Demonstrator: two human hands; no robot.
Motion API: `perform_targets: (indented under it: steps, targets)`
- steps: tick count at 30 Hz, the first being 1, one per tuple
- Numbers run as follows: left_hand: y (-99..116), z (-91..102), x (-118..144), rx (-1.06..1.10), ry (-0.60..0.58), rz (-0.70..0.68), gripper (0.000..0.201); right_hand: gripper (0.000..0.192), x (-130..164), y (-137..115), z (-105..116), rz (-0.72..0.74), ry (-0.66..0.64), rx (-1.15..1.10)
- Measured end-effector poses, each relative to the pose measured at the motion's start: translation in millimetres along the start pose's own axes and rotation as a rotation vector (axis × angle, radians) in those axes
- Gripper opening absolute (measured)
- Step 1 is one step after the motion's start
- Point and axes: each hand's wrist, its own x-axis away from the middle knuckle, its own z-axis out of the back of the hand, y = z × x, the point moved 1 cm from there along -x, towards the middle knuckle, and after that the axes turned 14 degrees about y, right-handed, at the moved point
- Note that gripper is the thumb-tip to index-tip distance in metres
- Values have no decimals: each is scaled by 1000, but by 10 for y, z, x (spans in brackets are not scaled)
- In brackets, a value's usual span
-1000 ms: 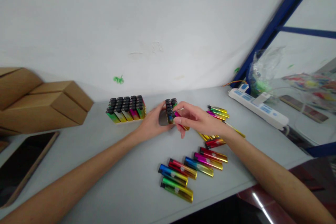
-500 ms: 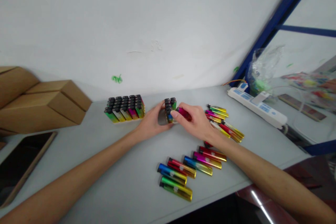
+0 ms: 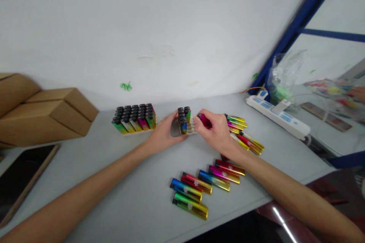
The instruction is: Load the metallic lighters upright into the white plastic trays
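Observation:
My left hand point(image 3: 163, 135) is curled round the left end of a small pale slotted tray point(image 3: 191, 128), thumb along the front and fingers behind. Several lighters point(image 3: 183, 124) with black tops stand upright in the tray's left slots; pale slots show to their right. Pinched in my right hand point(image 3: 214, 129) is a magenta lighter point(image 3: 203, 118), at the tray's right end; its lower part is hidden by the fingers. Lying loose in front are several shiny two-tone lighters point(image 3: 214, 180), and others point(image 3: 248, 142) lie right of my right hand.
Left of my left hand stands a full block of upright lighters point(image 3: 135, 118). Cardboard boxes point(image 3: 54, 117) and a phone-like dark slab point(image 3: 24, 178) are at the left. A white power strip point(image 3: 278, 115) lies right, beside a blue frame point(image 3: 296, 26) and a clear plastic bag point(image 3: 286, 72).
My right hand has shifted slightly right with the magenta lighter, uncovering pale slots and the blue lighter in the tray. My left hand keeps its hold on the tray.

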Motion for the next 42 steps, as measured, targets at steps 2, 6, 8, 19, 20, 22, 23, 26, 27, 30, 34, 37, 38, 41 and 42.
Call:
perform_targets:
  steps: [2, 6, 8, 19, 20, 22, 23, 26, 27, 30, 34, 37, 38, 41, 42]
  targets:
    - [-4, 1, 4, -19, 2, 6, 77, 27, 7, 3, -3, 3, 2, -13]
    - [3, 3, 10, -37, -1, 10, 77, 25, 14, 1, -7, 3, 1, -30]
    - [4, 3, 11, -35, 2, 9, 77, 25, 15, 0, -7, 0, -1, -31]
    - [-24, 1, 14, -36, 9, -11, 77, 36, -31, 32, 1, -29, -34, -47]
    - [-19, 1, 13, -49, 9, -12, 78, 34, -46, 53, 1, -29, -43, -60]
    - [-14, 1, 11, -74, 5, -15, 79, 33, -78, 111, -2, -21, -68, -97]
    - [-15, 0, 10, -85, 2, -14, 80, 34, -93, 148, -5, -13, -75, -119]
    - [-33, -2, 10, -103, -1, -1, 82, 36, -127, 280, -24, -13, -91, -183]
    - [-42, -3, 11, -104, -3, 2, 82, 37, -134, 324, -34, -26, -95, -213]
    - [-66, -5, 14, -113, -3, -10, 83, 38, -144, 435, -72, -78, -110, -312]
    - [-76, -3, 16, -119, 5, -19, 84, 35, -147, 535, -131, -190, -101, -401]
    - [-65, 0, 16, -115, 5, -20, 84, 36, -134, 594, -168, -225, -96, -414]
    - [-61, 0, 16, -115, 3, -21, 83, 36, -125, 608, -177, -218, -98, -404]
    - [-55, 3, 16, -115, 3, -26, 82, 33, -94, 621, -191, -188, -130, -359]
    - [-55, 3, 16, -113, 3, -28, 82, 32, -84, 614, -191, -171, -146, -346]
